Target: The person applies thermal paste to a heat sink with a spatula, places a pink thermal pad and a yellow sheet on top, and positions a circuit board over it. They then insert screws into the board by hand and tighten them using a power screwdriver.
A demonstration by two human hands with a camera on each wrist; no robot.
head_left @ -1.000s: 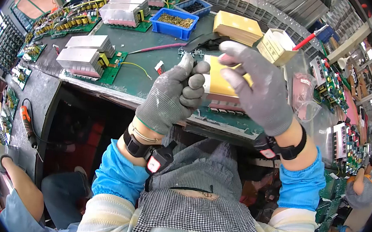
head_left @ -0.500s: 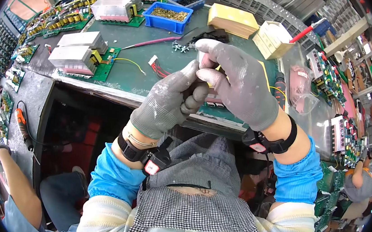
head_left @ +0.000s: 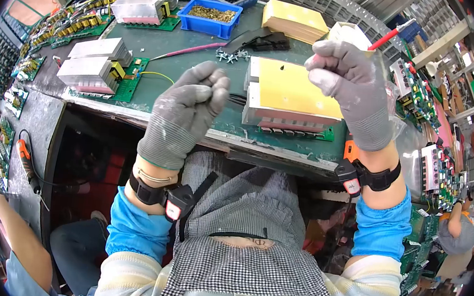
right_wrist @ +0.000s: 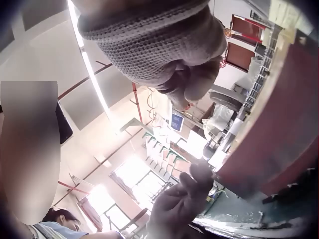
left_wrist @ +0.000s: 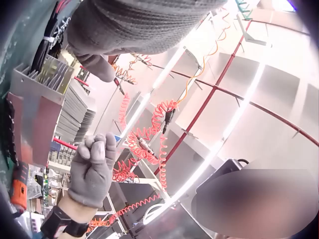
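Two gloved hands were raised apart above the near side of the table. Left hand: fingers curled inward, thumb against them; contents, if any, could not be told. Right hand: fingers bent, thumb close to the index tip; a pinched item could not be confirmed. Finned metal block sat on the table between the hands, nearer the right, yellow sheet on top. Blue tray of brass-coloured pieces stood farther back.
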